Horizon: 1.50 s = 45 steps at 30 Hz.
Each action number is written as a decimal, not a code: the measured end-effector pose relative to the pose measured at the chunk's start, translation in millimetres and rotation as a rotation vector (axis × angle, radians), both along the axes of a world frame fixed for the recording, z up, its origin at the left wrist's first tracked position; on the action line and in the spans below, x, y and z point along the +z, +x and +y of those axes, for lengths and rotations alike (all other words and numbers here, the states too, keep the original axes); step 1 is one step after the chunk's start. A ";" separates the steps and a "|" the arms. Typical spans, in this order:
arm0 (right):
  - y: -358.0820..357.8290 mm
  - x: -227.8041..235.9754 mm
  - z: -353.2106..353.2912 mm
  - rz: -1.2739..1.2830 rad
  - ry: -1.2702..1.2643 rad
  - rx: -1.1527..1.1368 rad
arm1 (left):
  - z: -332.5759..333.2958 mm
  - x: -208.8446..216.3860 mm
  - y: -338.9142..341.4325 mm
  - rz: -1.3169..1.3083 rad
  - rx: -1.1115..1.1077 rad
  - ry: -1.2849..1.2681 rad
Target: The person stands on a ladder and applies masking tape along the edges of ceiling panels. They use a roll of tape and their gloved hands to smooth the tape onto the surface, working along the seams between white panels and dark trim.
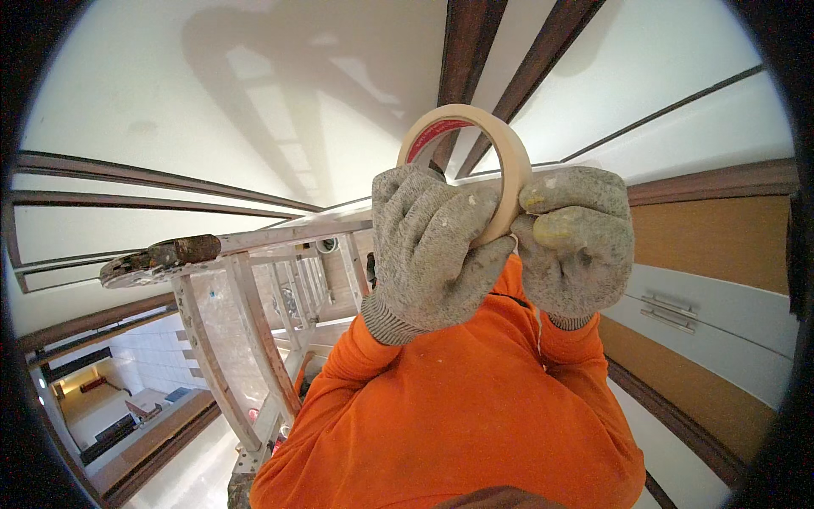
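A roll of masking tape [510,165], cream-coloured with a red printed inner core, is held up in front of my chest. My left hand [432,242], in a grey knit work glove, grips the roll with its fingers curled through the ring. My right hand [577,237], in a matching glove with yellowish stains on the fingertips, is closed in a pinch against the roll's right edge. Whether it holds the loose tape end is hidden by the fingers. Both forearms are in orange sleeves.
A paint-spattered metal stepladder [259,327] stands close on my left, with a dark scraped object [188,251] on its top. White walls with dark brown trim [475,51] rise ahead. A cabinet with metal handles [670,310] is at right. A lower room shows through an opening at left.
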State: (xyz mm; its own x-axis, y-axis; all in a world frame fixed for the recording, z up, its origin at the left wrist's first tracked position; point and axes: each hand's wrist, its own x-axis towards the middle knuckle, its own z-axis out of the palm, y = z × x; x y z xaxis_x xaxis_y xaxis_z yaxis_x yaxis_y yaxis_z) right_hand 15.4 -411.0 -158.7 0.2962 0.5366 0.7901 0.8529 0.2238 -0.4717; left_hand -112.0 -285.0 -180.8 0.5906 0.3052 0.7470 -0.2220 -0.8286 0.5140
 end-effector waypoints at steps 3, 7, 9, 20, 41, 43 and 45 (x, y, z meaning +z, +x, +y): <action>-0.9 -5.0 -1.0 -0.020 -0.009 0.009 | -0.9 -1.7 0.0 -0.013 0.018 0.005; -0.4 -4.7 0.0 0.032 -0.001 0.061 | 2.3 5.6 -1.2 0.028 0.009 0.027; 2.3 -5.2 -3.3 0.074 0.011 0.077 | 4.0 7.7 -1.5 0.038 -0.048 -0.030; 39.7 9.3 -3.2 0.104 -0.170 0.362 | 28.5 -6.4 0.4 -0.030 -0.617 -0.547; 15.6 18.4 -31.2 -0.121 -0.183 0.157 | 16.1 1.4 -1.1 0.140 -0.639 -0.485; 15.4 12.6 -42.7 -0.183 -0.239 0.132 | 14.3 1.3 -1.1 0.131 -0.629 -0.488; 15.9 7.8 -47.3 -0.203 -0.257 0.133 | 13.7 1.0 -0.6 0.133 -0.633 -0.493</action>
State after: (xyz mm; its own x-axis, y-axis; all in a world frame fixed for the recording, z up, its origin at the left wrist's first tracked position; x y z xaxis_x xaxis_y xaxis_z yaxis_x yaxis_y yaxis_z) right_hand 31.3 -458.3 -150.9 0.0613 0.7490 0.6597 0.9063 0.2352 -0.3512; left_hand -112.6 -271.3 -179.8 0.8358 0.1592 0.5254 -0.4839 -0.2383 0.8420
